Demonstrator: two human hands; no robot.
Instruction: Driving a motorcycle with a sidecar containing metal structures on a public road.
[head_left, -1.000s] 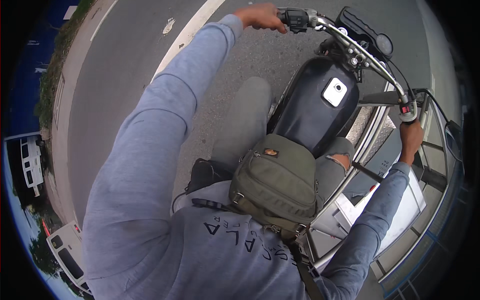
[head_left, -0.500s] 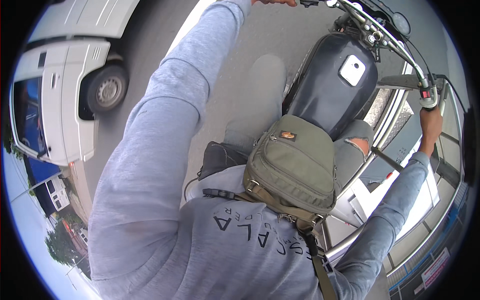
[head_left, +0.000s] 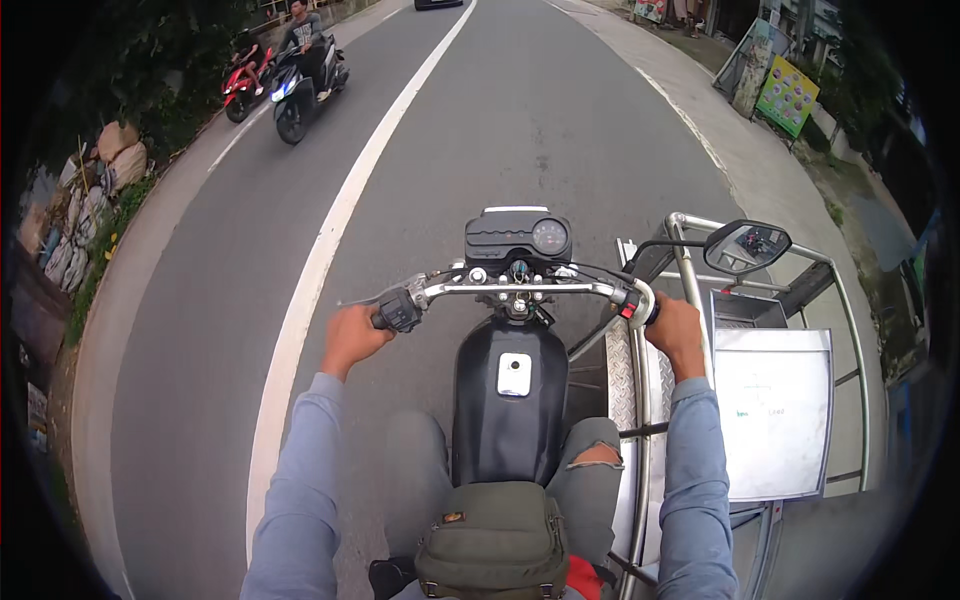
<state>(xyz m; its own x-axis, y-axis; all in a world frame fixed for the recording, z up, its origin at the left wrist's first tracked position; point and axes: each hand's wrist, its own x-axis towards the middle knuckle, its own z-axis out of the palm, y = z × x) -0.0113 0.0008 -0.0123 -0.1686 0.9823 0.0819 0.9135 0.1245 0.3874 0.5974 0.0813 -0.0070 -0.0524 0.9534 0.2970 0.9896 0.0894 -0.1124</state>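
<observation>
Sacks [head_left: 122,152] lie far to the left of the handlebar [head_left: 550,289]; the white truck that filled that side a moment ago is gone from my view. Nearer, ahead and to the left of the bar, a red motorbike [head_left: 237,98] and a dark motorbike [head_left: 296,104] have come into sight, facing me across the white line [head_left: 327,235].

My left hand [head_left: 356,338], cut off by the upper edge before, now shows whole, curled closed around the bar's left end. The bar itself spans the middle, just ahead of the fuel tank [head_left: 508,425], and the view has swung level with it. Behind the tank sits the green bag [head_left: 490,540].

My right hand [head_left: 677,335] is wrapped closed around the bar's right end, as it was. Right of that are the mirror [head_left: 748,246] and the sidecar [head_left: 775,440].

For steering, I judge this a gain: both grips and the road ahead show together, and the facing bikes deserve watching.
</observation>
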